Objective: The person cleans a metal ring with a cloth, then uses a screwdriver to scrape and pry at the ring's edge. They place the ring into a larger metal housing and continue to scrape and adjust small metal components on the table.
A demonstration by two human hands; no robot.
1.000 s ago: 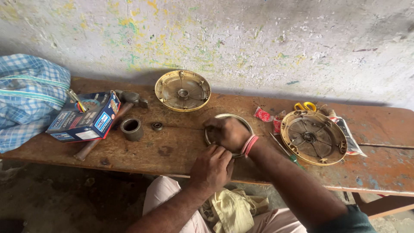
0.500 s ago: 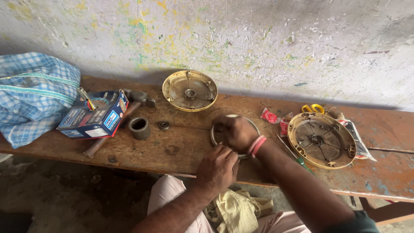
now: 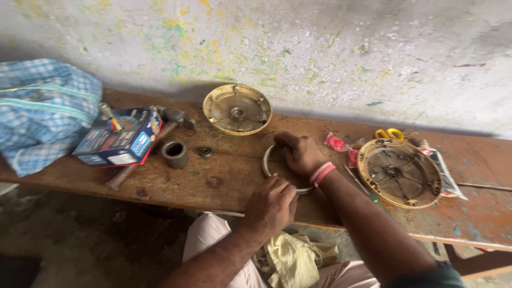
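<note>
Closest to me, below the bench edge, I see light trousers over the knees and a crumpled yellowish cloth lying in the lap. Just above that, my left hand sits at the near edge of the wooden bench, fingers curled together and pressing on the near arc of a metal ring. The ring lies flat on the bench, about midway along it. My right hand rests palm-down inside and over the far part of the ring, fingers bent and laid on it rather than wrapped around it (a pink band sits at that wrist); I cannot tell whether either hand truly clamps the ring or only holds it down.

To the left of the ring, a short metal sleeve stands upright, with a small bearing just beside it. Farther left, a blue cardboard box lies tilted across the wooden handle of a hammer, whose head shows behind the box. A blue checked bag fills the left end of the bench.

To the right, a round brass-coloured motor cover lies open side up, with small red packets between it and my right hand, and yellow-handled scissors behind it. Farthest back, a second round cover lies near the paint-flecked wall.
</note>
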